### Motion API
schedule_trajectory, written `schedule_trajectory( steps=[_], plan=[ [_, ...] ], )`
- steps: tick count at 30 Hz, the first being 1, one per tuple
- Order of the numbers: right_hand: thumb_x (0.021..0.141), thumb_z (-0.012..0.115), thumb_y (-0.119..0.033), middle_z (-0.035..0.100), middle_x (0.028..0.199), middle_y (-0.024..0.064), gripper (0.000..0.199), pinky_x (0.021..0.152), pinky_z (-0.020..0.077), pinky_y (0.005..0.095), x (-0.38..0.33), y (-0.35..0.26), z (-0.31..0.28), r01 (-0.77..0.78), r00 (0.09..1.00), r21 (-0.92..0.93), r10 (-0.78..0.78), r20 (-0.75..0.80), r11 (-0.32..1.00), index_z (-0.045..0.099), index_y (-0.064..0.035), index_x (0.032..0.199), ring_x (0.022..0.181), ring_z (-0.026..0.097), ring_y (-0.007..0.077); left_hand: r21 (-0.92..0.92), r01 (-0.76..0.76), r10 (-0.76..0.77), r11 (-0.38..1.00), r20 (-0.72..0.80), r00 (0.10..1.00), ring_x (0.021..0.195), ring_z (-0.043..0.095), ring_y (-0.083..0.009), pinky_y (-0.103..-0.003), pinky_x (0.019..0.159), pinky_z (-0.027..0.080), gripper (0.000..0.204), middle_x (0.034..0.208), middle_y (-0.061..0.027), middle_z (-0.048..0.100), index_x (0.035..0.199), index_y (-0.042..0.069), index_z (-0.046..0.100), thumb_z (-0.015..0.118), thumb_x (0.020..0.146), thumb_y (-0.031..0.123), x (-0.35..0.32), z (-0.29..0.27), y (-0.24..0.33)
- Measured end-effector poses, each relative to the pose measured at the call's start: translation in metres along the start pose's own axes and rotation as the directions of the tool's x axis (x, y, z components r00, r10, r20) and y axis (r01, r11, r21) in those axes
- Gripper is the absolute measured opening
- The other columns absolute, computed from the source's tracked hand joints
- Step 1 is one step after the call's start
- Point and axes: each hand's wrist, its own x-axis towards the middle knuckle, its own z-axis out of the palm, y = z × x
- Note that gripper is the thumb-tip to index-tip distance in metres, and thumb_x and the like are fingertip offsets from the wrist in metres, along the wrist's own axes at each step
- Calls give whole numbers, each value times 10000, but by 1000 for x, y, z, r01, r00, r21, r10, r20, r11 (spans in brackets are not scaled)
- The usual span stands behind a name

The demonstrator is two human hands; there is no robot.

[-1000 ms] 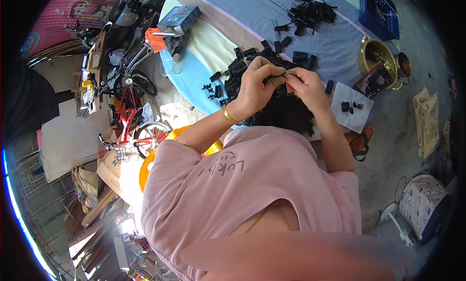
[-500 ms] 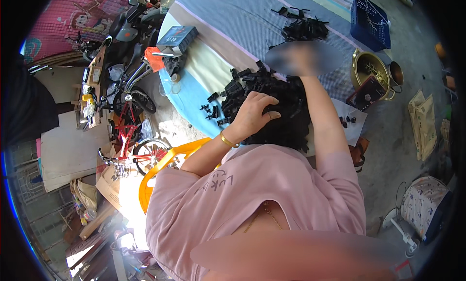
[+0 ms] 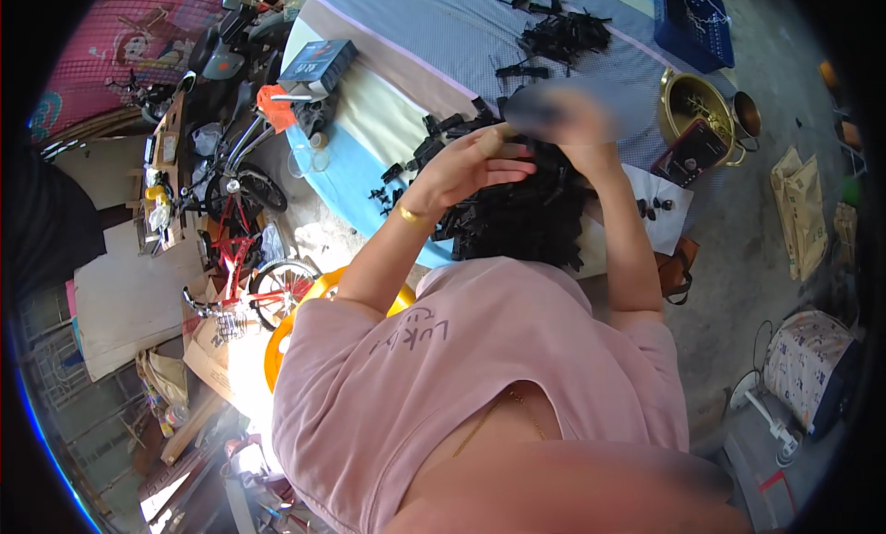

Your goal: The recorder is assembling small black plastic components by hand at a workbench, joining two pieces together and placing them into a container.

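While my left hand (image 3: 480, 160) hovers with loosely curled fingers grasping nothing over the heap of black plastic parts (image 3: 521, 216) on the striped cloth (image 3: 406, 63), my right hand (image 3: 568, 119) is too blurred to tell its grip

Bright daylight, sun glare lower left, blurred right hand (image 3: 565, 119), dark fisheye-bent rim.
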Motion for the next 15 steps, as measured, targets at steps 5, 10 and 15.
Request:
schedule_trajectory(
  steps=[5, 10, 15],
  plan=[
    [648, 608, 35, 602, 910, 102, 267, 621, 489, 324, -28, -18, 3, 375, 927, -52, -376, -14, 926, 556, -29, 902, 763, 608, 281, 59, 60, -64, 996, 61, 996, 972, 577, -249, -338, 874, 459, 564, 1091, -184, 534, 1251, -13, 347, 571, 844, 306, 9, 6, -2],
    [697, 612, 24, 602, 900, 90, 243, 610, 487, 283, -39, -27, 4, 347, 937, -12, -347, -41, 938, 558, -6, 932, 729, 610, 228, 37, 22, -25, 999, 67, 997, 931, 600, -246, -336, 843, 473, 485, 1055, -165, 564, 1194, 26, 392, 641, 791, 129, -4, 10, -3],
    [820, 558, -28, 555, 778, 7, 168, 473, 349, 155, -48, -22, 1, 128, 991, 374, -129, -22, 918, 566, 23, 980, 553, 437, 24, 340, -242, 303, 909, -140, 943, 886, 611, -231, -319, 775, 507, 400, 1045, -147, 564, 1066, 55, 437, 641, 736, -42, -15, 15, -4]
  ],
)
